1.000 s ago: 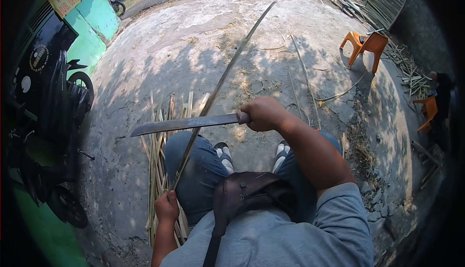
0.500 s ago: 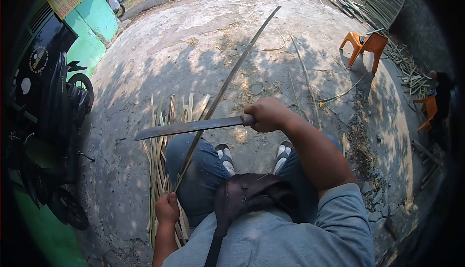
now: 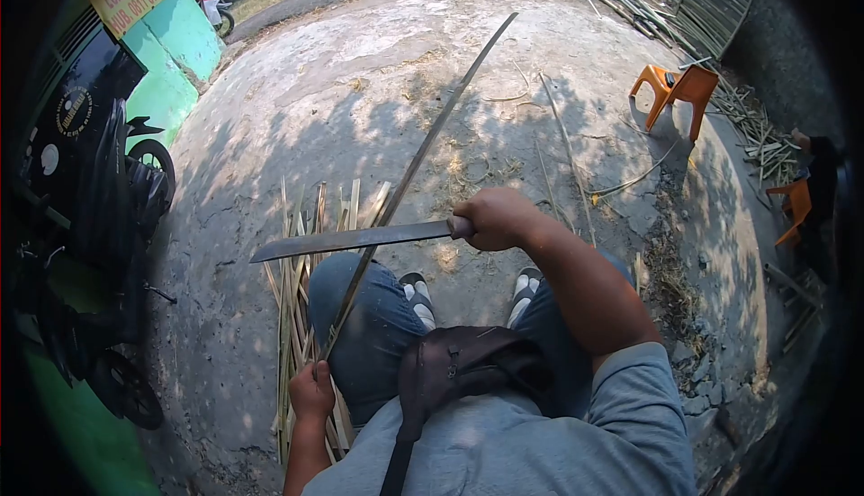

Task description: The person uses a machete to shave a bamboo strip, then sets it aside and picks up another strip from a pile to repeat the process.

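Both hands were loaded. Left hand was closed in a fist around the near end of a long bamboo strip, fingers curled, thumb side up. Right hand was wrapped tight on the short handle of a machete, wrist out in front, blade pointing across to the left. Strip ran from the left fist past the left knee, up and forward over the concrete, far end pointing away and slightly right. Blade crossed over it just past the knee; couldn't tell if the 2 were touching. Split strips lay on the ground beside the left leg. My read on the strip: light, springy, stiff enough to carry its own length with a mild bow, but likely whippy at the far tip and apt to twist if held at 1 point. Edges probably sharp, splinters likely, face fairly slick. Best hold looked to be the near end, flat between thumb and fingers, no sliding along the edge. Machete: likely heavier, rigid, weight forward of the fist, so handle only, full wrap, left fingers well clear of the blade. Which side was sharpened, couldn't tell.
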A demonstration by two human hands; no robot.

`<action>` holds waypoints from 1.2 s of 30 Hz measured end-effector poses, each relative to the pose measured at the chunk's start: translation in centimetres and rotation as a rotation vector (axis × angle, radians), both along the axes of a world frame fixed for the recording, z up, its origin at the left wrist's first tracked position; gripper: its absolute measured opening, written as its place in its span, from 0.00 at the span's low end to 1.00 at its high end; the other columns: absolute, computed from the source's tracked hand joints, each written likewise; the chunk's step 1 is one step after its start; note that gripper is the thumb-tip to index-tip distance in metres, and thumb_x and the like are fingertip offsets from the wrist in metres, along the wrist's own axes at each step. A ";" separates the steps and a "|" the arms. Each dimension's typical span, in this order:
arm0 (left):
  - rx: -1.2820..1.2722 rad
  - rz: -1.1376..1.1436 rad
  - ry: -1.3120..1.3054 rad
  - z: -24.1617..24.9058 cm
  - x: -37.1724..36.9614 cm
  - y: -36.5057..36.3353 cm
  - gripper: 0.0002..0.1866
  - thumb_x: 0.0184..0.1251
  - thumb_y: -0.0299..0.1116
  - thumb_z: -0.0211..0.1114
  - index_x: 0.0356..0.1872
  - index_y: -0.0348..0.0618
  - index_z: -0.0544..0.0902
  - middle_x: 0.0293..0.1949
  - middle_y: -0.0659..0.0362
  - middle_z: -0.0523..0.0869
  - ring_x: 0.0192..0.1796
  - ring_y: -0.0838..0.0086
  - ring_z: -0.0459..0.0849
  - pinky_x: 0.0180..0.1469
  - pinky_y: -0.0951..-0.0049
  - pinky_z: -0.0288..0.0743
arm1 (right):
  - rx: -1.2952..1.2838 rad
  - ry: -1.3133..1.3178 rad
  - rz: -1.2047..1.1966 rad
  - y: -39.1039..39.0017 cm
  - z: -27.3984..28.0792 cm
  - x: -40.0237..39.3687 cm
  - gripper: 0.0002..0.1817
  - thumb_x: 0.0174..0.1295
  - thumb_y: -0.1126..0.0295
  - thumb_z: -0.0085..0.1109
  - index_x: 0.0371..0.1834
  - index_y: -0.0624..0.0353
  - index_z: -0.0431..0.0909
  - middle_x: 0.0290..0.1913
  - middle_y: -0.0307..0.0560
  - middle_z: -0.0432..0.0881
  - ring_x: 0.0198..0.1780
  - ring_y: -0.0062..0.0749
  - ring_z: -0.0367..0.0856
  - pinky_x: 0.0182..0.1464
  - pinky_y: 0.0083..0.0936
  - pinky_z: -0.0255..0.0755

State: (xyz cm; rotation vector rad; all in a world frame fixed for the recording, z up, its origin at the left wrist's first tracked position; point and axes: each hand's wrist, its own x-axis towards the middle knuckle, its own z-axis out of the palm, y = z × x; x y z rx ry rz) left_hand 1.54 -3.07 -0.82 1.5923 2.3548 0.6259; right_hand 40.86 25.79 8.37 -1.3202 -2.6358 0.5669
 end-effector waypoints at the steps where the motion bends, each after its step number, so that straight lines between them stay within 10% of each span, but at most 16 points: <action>1: -0.011 0.006 -0.015 -0.2 -0.1 -0.2 0.38 0.79 0.66 0.52 0.27 0.35 0.79 0.23 0.38 0.79 0.33 0.33 0.81 0.33 0.46 0.71 | -0.003 0.020 0.009 -0.2 -0.2 -0.1 0.08 0.56 0.66 0.65 0.37 0.49 0.89 0.36 0.52 0.89 0.42 0.56 0.88 0.46 0.49 0.81; 36: 0.006 0.013 -0.050 -0.6 0.1 -0.3 0.38 0.81 0.65 0.51 0.28 0.33 0.80 0.23 0.38 0.79 0.32 0.35 0.82 0.34 0.47 0.72 | 0.022 0.081 -0.178 1.6 -0.2 1.8 0.09 0.57 0.64 0.66 0.40 0.46 0.88 0.38 0.51 0.90 0.44 0.54 0.89 0.47 0.48 0.82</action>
